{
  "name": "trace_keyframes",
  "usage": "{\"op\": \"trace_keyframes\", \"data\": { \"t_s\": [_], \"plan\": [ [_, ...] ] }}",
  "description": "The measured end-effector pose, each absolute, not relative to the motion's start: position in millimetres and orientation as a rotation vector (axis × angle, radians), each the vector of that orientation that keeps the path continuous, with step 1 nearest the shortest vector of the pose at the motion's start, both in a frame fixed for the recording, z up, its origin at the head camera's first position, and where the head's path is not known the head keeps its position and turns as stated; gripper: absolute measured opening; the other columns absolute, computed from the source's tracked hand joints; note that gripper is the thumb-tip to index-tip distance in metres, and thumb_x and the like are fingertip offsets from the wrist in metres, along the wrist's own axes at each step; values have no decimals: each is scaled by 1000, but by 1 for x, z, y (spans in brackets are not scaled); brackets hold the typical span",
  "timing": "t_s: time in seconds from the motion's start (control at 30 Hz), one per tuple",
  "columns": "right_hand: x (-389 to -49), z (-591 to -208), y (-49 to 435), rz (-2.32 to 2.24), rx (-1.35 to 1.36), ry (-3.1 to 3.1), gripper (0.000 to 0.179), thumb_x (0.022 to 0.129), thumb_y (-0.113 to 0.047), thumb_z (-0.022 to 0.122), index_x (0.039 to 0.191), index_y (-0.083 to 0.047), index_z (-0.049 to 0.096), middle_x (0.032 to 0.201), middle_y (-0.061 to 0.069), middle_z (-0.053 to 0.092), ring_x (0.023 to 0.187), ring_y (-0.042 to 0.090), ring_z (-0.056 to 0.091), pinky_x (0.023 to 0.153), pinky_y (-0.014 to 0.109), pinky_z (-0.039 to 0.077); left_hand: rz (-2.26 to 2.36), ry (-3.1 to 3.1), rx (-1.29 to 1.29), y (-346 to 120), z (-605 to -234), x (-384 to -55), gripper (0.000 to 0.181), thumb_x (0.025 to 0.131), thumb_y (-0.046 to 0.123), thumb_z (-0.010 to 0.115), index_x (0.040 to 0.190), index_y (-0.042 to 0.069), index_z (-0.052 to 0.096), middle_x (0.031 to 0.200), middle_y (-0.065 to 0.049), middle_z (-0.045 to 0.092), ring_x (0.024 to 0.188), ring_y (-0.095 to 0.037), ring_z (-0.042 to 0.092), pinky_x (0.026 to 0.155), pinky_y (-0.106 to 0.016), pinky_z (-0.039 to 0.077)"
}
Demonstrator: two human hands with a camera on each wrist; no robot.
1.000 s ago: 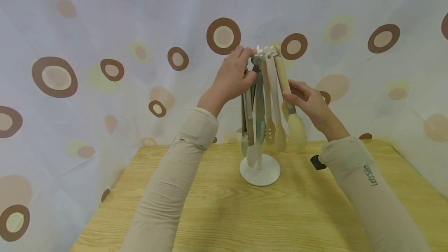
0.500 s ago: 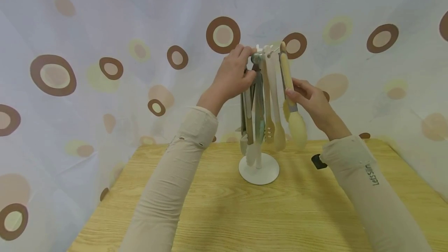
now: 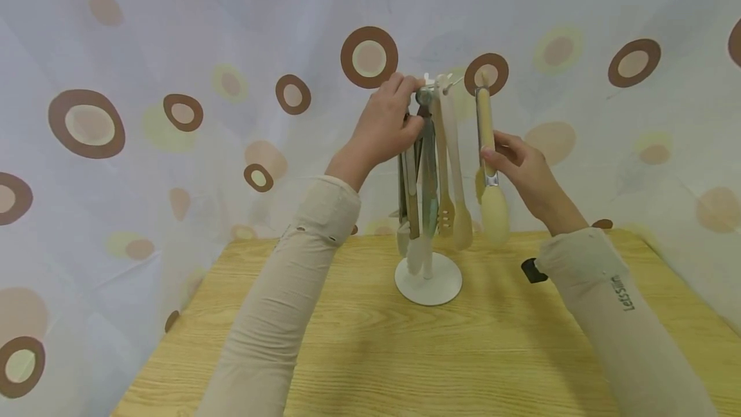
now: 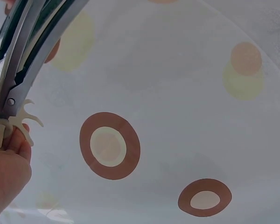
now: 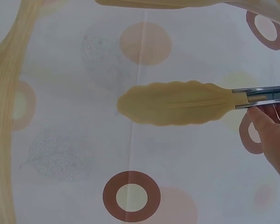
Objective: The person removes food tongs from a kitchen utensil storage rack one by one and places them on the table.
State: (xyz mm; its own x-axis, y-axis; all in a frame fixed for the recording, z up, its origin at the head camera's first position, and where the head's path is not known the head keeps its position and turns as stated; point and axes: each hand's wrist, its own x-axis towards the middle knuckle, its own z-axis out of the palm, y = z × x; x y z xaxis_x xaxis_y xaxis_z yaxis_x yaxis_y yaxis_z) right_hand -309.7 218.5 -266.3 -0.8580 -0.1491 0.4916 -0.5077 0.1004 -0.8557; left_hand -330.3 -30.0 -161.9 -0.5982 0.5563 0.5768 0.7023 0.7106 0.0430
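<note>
Yellow tongs (image 3: 485, 114) with metal edges hang upright to the right of a white utensil stand (image 3: 428, 291). My right hand (image 3: 528, 172) pinches them low on the handle, thumb in front. One scalloped tong head (image 5: 177, 102) fills the middle of the right wrist view, and the right fingers (image 5: 270, 130) lie against the metal part. At the stand's top, my left hand (image 3: 384, 124) grips near the hooks. The left wrist view shows that hand (image 4: 9, 168) beside the cream hooks (image 4: 25, 116), its fingertips partly hidden. The tongs stand apart from the hooks.
Several utensils hang from the stand, among them a slotted tool (image 3: 446, 219), a pale spoon-like tool (image 3: 462, 230) and dark metal-edged ones (image 3: 402, 192). Beneath is a wooden table (image 3: 347, 352). A patterned curtain (image 3: 243, 37) closes off the back and sides.
The tongs have come off the hook end and moved right, swinging from tilted to nearly upright. My right hand has moved right with them; the left hand stays on the stand's top.
</note>
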Motion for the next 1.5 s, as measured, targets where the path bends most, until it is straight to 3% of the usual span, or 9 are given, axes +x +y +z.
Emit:
{"op": "trace_keyframes", "data": {
  "t_s": [0.23,0.4,0.63,0.97,1.07,1.17,1.33,1.5],
  "plan": [
    [-307,-264,220,1845,614,-2089,58,95,-19,58,145,1,37,123,0,48,109,7,52,91,16,40,-379,-2381,-949,-33,-161,-329,44,94,9,46,137,6,44,128,-10,45,106,-23,43,92,-35,33],
    [-305,-263,224,1823,549,-2122,59,95,-20,59,145,1,37,122,-1,50,112,8,49,93,18,40,-374,-2380,-948,-34,-160,-328,44,94,10,45,137,5,43,129,-11,45,109,-24,43,94,-36,33],
    [-303,-267,231,1776,467,-2131,54,93,-18,62,140,1,44,115,-5,52,114,10,46,87,15,43,-357,-2382,-954,-32,-160,-328,43,95,11,45,138,5,43,129,-10,44,108,-24,43,93,-34,34],
    [-298,-275,246,1533,285,-2265,53,91,-30,66,134,-5,47,118,-10,45,106,5,45,82,14,38,-361,-2371,-962,-32,-161,-328,43,94,10,46,137,5,43,129,-11,45,110,-24,44,93,-35,34],
    [-296,-277,251,1490,238,-2300,54,90,-34,65,133,-6,47,117,-11,44,106,6,44,82,19,37,-364,-2372,-960,-32,-161,-328,43,94,10,47,137,5,44,129,-10,45,110,-24,44,93,-35,34],
    [-294,-278,255,1468,201,-2347,60,91,-38,64,137,-5,44,120,-9,42,112,13,42,90,28,37,-368,-2374,-960,-31,-161,-329,43,94,10,47,137,5,44,129,-10,45,111,-24,44,94,-35,34],
    [-289,-279,257,1389,162,-2421,69,91,-44,61,140,0,39,128,8,42,119,27,39,97,48,35,-368,-2383,-963,-31,-161,-329,43,95,12,45,137,5,43,130,-10,44,111,-23,44,94,-35,34],
    [-282,-282,257,1277,129,-2451,72,90,-47,59,137,5,40,132,22,41,116,35,43,93,54,36,-372,-2382,-968,-30,-162,-330,43,95,11,46,137,6,43,130,-10,44,110,-23,44,93,-34,34]
  ]
}}
